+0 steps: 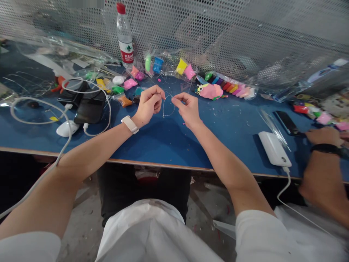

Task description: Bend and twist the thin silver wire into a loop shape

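You hold a thin wire (163,109) between both hands, just above the blue table (163,142) and straight ahead of you. Your left hand (149,104) is curled, thumb and forefinger pressed together on 1 end of the wire; your right hand (188,108) pinches the other end the same way, with the other fingers folded in. The 2 pinches sit near each other at about the same height, and the wire sags between them in a narrow U, its open side up toward your fingertips and its bend hanging toward the table. So the wire lies to the right of your left hand and to the left of your right hand, and neither hand is nearer than the other. Whether the bend touches the table is too fine to tell.

A white band (130,124) is on your left wrist. Beyond your hands lie coloured clay packets (181,66), a pink clay figure (209,91) and a bottle (124,36) by the mesh wall. Well apart to the right are a white power bank (274,148), a phone (286,123) and another person's hand (324,136) resting on the table.
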Tool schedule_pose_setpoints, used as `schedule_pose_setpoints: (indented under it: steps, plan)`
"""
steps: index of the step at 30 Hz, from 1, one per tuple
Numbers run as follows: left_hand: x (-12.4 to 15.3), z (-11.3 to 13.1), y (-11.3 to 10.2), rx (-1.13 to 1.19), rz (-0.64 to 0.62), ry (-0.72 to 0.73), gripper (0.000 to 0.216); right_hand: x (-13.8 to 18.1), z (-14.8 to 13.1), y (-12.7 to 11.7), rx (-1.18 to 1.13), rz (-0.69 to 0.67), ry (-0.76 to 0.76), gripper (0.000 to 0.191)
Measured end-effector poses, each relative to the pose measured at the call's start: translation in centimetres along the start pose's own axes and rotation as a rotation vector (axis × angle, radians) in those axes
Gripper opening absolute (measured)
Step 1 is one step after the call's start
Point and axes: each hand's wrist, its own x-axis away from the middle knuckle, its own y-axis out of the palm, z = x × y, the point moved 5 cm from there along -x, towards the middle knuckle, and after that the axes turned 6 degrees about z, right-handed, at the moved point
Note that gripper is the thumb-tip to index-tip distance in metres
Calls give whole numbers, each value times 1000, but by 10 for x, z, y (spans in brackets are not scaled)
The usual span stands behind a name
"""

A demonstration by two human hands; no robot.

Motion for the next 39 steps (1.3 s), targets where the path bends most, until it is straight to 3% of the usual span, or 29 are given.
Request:
schedule_pose_setpoints:
  steps: [13,21,26,29,34,39]
  plan:
    - [0,0,1,2,-42,24,28,-3,6,-3,13,-4,-18,22]
    - [1,-2,0,23,-51,8,24,-4,6,-3,16,5,-29,21]
    - [-1,-2,2,-31,-70,49,48,-5,7,-3,11,6,-33,22]
    - [-3,-5,0,-108,-27,93,61,-5,7,-3,11,11,-35,29]
    - [-1,-12,2,-257,-116,28,61,-5,3,-4,43,10,-67,50]
    - [2,-10,-1,-343,-118,-26,55,-4,0,-2,45,-50,-81,56]
